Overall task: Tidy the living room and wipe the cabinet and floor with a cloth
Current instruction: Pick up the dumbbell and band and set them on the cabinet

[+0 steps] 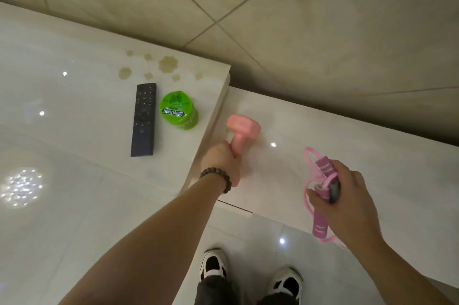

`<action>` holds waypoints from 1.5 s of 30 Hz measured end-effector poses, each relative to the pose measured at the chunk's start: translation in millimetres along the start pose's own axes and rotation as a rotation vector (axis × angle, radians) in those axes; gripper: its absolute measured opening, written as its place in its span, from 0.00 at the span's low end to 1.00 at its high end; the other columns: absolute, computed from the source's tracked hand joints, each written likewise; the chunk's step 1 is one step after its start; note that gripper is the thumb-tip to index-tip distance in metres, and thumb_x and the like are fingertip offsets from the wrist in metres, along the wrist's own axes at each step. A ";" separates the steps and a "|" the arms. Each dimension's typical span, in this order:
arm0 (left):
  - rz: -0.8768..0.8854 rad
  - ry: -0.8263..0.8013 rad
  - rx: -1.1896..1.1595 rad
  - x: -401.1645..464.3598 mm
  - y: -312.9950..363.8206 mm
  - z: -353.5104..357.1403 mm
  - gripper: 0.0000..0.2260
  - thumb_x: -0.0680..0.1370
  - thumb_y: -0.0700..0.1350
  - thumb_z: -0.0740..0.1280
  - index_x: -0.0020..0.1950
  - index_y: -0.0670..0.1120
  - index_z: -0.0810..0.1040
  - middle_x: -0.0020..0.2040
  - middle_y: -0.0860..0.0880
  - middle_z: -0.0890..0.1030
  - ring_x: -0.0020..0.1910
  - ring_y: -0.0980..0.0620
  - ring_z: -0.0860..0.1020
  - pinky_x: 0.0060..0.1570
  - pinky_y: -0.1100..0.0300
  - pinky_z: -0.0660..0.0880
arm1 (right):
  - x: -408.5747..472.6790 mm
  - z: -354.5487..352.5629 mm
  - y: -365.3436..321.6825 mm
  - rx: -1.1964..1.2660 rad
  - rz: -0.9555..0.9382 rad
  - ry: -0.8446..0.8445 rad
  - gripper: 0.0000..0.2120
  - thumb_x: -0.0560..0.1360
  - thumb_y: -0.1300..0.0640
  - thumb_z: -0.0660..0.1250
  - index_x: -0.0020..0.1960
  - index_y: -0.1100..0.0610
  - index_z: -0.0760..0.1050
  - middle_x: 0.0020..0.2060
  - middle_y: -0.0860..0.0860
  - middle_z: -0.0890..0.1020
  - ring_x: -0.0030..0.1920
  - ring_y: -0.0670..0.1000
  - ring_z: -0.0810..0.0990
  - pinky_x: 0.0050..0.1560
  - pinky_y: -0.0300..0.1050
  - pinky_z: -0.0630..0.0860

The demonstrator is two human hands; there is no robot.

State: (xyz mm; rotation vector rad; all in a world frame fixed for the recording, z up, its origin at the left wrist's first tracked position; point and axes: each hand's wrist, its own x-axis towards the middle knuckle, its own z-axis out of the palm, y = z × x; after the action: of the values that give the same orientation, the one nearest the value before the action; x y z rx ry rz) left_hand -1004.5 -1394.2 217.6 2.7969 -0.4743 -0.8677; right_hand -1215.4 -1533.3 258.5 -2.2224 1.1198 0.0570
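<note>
My left hand (221,163) grips the handle of a pink dumbbell (242,129), whose far head is over the lower white cabinet top (323,135). My right hand (347,195) holds a pink skipping rope (321,195) by its two purple handles, the cord looped beside them above the same surface. On the higher cabinet top (74,81) to the left lie a black remote control (144,119) and a green Doublemint tub (178,112). Brownish spill stains (167,64) mark that top near its back edge.
A tiled wall (273,18) rises behind the cabinet. The glossy white floor (248,235) shows below, with my two black-and-white shoes (250,272) standing close to the cabinet front. A step edge (213,125) separates the higher and lower tops.
</note>
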 end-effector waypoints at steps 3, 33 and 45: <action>-0.010 0.000 0.010 20.8 3.1 7.0 0.10 0.77 0.52 0.61 0.46 0.46 0.76 0.39 0.48 0.80 0.37 0.47 0.78 0.33 0.59 0.71 | 11.1 13.9 7.5 -0.001 -0.014 0.012 0.32 0.67 0.46 0.72 0.68 0.51 0.66 0.50 0.50 0.71 0.41 0.51 0.77 0.38 0.41 0.74; 0.043 0.274 -0.291 -14.4 -19.4 38.2 0.39 0.72 0.50 0.72 0.75 0.37 0.57 0.71 0.40 0.64 0.70 0.41 0.63 0.64 0.49 0.70 | 62.2 74.0 -24.8 0.211 0.100 0.033 0.31 0.69 0.45 0.74 0.66 0.54 0.68 0.51 0.53 0.75 0.45 0.51 0.78 0.37 0.38 0.75; 0.028 0.288 -0.327 -13.0 -19.8 41.1 0.40 0.71 0.51 0.74 0.75 0.39 0.57 0.72 0.40 0.64 0.71 0.41 0.63 0.68 0.47 0.67 | 80.4 79.1 -21.3 -0.080 0.017 0.011 0.43 0.69 0.33 0.66 0.75 0.54 0.57 0.67 0.58 0.68 0.65 0.58 0.68 0.58 0.54 0.75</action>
State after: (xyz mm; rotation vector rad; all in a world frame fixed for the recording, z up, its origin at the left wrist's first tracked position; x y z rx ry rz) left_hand -1033.3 -1374.1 185.7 2.5462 -0.2937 -0.4728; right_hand -1129.9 -1536.6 181.9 -2.2864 1.1606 0.0979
